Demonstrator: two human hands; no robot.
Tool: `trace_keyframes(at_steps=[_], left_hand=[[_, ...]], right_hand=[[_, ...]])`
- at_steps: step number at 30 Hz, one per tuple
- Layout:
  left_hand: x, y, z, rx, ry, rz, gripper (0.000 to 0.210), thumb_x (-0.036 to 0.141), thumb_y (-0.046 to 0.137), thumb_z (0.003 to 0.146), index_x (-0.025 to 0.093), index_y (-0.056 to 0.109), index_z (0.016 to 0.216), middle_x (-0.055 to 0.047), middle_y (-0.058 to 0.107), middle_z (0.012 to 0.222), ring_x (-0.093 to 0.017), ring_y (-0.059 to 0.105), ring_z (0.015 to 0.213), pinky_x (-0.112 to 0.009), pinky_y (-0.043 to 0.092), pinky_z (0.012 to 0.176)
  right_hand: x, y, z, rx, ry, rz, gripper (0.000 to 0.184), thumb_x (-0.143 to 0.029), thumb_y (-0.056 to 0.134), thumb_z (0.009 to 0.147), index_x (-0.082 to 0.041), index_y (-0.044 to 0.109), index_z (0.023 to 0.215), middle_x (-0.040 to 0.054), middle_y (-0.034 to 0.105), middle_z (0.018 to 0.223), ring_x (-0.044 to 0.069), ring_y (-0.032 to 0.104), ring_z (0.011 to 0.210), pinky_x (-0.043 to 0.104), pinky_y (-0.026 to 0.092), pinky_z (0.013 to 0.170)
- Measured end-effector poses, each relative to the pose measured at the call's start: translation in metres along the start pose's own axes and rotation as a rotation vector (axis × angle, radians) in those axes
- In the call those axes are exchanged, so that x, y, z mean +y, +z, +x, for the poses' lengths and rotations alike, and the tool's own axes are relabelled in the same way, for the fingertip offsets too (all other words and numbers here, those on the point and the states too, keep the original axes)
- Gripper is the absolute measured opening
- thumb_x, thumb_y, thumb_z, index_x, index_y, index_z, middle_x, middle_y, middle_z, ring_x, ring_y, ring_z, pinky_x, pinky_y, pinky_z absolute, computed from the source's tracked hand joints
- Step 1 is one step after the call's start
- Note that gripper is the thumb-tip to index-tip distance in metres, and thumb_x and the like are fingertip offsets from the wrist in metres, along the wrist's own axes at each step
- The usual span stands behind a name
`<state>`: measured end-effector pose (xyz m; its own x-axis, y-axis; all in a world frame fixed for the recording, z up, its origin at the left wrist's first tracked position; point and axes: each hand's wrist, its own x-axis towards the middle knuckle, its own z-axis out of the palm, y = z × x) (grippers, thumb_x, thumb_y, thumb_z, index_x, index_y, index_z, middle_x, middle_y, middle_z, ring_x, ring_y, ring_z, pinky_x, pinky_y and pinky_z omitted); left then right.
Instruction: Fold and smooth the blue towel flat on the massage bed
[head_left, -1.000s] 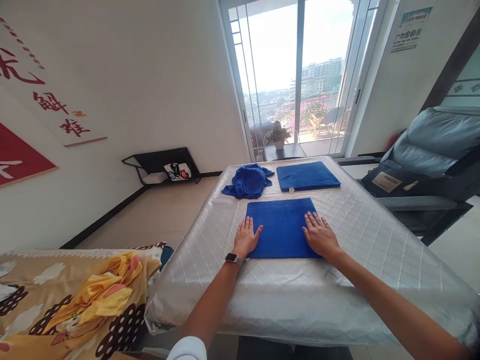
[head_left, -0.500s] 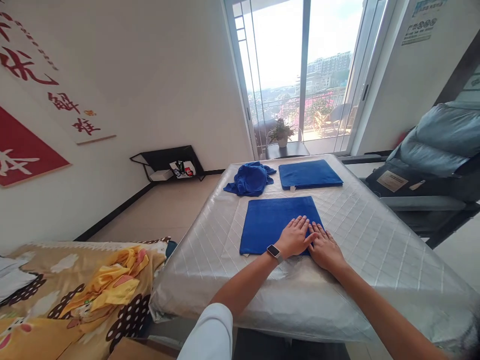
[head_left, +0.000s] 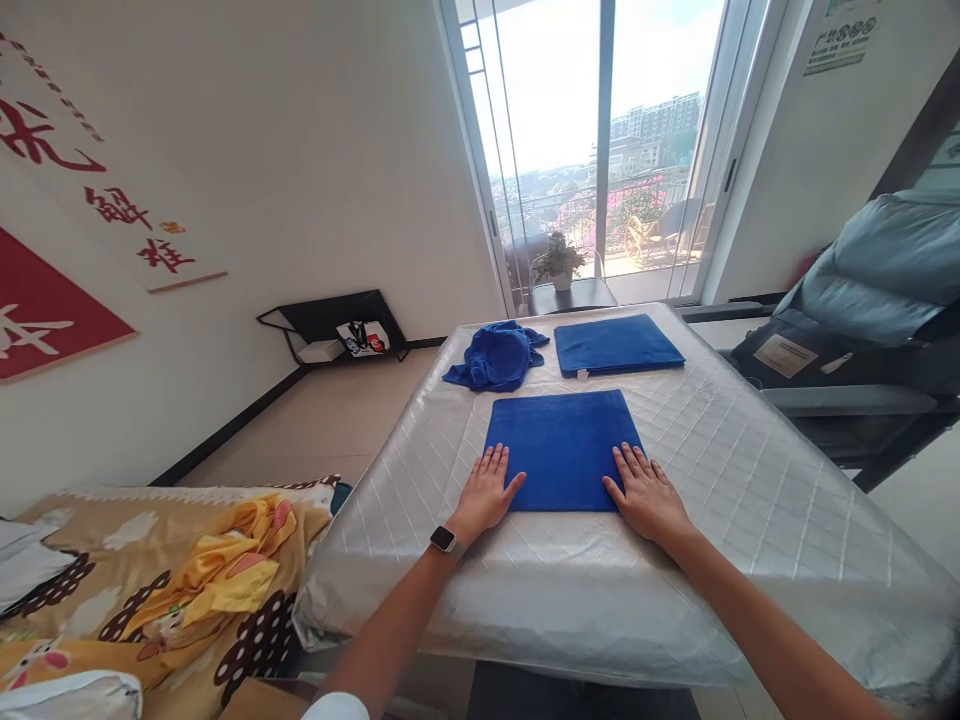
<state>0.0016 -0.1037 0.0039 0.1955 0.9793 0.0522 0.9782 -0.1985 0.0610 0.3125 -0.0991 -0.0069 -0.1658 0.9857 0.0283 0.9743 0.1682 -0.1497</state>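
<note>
A blue cloth, laid out as a flat rectangle, lies in front of me on the silvery quilted cover. My left hand rests flat at its left edge, fingers spread, a watch on the wrist. At the right edge lies my right hand, palm down with fingers apart. Neither hand grips anything. Farther back are a second flat blue cloth with a small white tag and a crumpled blue cloth to its left.
On the left, a patterned bedspread carries rumpled yellow fabric. A grey padded chair stands at the right. Beyond the far edge are a potted plant on a chair and a glass sliding door. A black rack stands by the wall.
My left hand has slid leftward across the cloth, from beside my right hand to the left edge. The right hand stays at the right edge.
</note>
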Motion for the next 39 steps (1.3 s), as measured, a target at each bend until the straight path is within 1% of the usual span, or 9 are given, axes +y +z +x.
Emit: trace_keyframes(at_steps=[5,17,21,25,29,31,33,36,39], left_hand=[[-0.017,0.007,-0.025,0.012,-0.018,0.024,0.08,0.065,0.015,0.102,0.011,0.019,0.16,-0.014,0.017,0.166,-0.027,0.014,0.153,-0.044,0.023,0.123],[-0.012,0.009,-0.027,0.059,-0.037,-0.01,0.081,0.067,0.018,0.1,0.013,0.022,0.16,-0.014,0.021,0.165,-0.028,0.017,0.153,-0.046,0.023,0.123],[-0.008,0.008,-0.028,0.053,-0.042,-0.012,0.082,0.067,0.016,0.1,0.011,0.024,0.159,-0.015,0.02,0.165,-0.028,0.016,0.153,-0.045,0.023,0.124],[-0.015,0.0,-0.027,-0.001,-0.035,-0.001,0.085,0.069,0.012,0.1,0.009,0.025,0.159,-0.015,0.018,0.165,-0.027,0.018,0.153,-0.044,0.022,0.123],[-0.017,-0.022,-0.01,-0.091,-0.06,0.026,0.089,0.071,0.01,0.098,0.008,0.037,0.154,-0.018,0.034,0.159,-0.03,0.035,0.147,-0.045,0.029,0.12],[0.002,-0.031,0.009,-0.048,-0.04,0.051,0.088,0.071,0.012,0.098,0.007,0.042,0.15,-0.021,0.041,0.155,-0.032,0.039,0.145,-0.045,0.03,0.119],[0.038,-0.034,0.034,0.021,0.082,0.035,0.084,0.067,0.014,0.1,0.006,0.044,0.149,-0.02,0.044,0.154,-0.03,0.039,0.145,-0.043,0.03,0.119],[0.108,-0.023,0.071,0.083,0.335,-0.057,0.075,0.061,0.015,0.103,0.01,0.045,0.149,-0.015,0.046,0.154,-0.025,0.038,0.146,-0.039,0.028,0.121],[0.159,-0.004,0.098,0.108,0.436,-0.096,0.07,0.056,0.011,0.105,0.013,0.037,0.154,-0.01,0.039,0.159,-0.021,0.029,0.15,-0.039,0.022,0.123]], right_hand=[[0.001,-0.003,0.0,-0.021,-0.005,-0.029,0.072,-0.054,0.023,0.101,-0.014,0.024,0.161,0.0071,0.016,0.167,0.023,0.013,0.154,0.045,0.013,0.125],[0.002,-0.018,0.005,-0.025,-0.013,-0.034,0.072,-0.059,0.021,0.101,-0.022,0.018,0.162,0.0038,0.013,0.168,0.024,0.012,0.154,0.048,0.015,0.124],[-0.001,-0.023,0.028,-0.008,0.011,-0.039,0.072,-0.054,0.018,0.102,-0.014,0.021,0.161,0.0072,0.016,0.167,0.023,0.014,0.154,0.046,0.014,0.124],[0.0,-0.016,0.049,-0.029,0.061,-0.029,0.073,-0.051,0.019,0.102,-0.006,0.023,0.159,0.0115,0.019,0.166,0.023,0.015,0.153,0.043,0.015,0.124],[0.005,-0.005,0.053,0.011,0.056,-0.015,0.073,-0.049,0.02,0.102,-0.004,0.025,0.159,0.0133,0.02,0.166,0.024,0.016,0.153,0.043,0.014,0.124],[0.005,-0.003,0.052,0.028,0.05,-0.019,0.072,-0.049,0.02,0.102,-0.004,0.026,0.158,0.0133,0.021,0.166,0.025,0.017,0.153,0.043,0.014,0.124],[0.005,-0.004,0.051,0.038,0.048,-0.03,0.072,-0.049,0.02,0.102,-0.004,0.026,0.158,0.0132,0.022,0.165,0.025,0.019,0.153,0.043,0.014,0.124],[0.007,-0.004,0.048,0.053,0.032,-0.05,0.069,-0.044,0.023,0.102,-0.004,0.028,0.158,0.0136,0.024,0.165,0.025,0.02,0.152,0.043,0.016,0.124],[0.009,-0.003,0.047,0.069,-0.001,-0.069,0.062,-0.03,0.026,0.1,-0.005,0.03,0.157,0.0128,0.025,0.165,0.024,0.019,0.153,0.042,0.018,0.123]])
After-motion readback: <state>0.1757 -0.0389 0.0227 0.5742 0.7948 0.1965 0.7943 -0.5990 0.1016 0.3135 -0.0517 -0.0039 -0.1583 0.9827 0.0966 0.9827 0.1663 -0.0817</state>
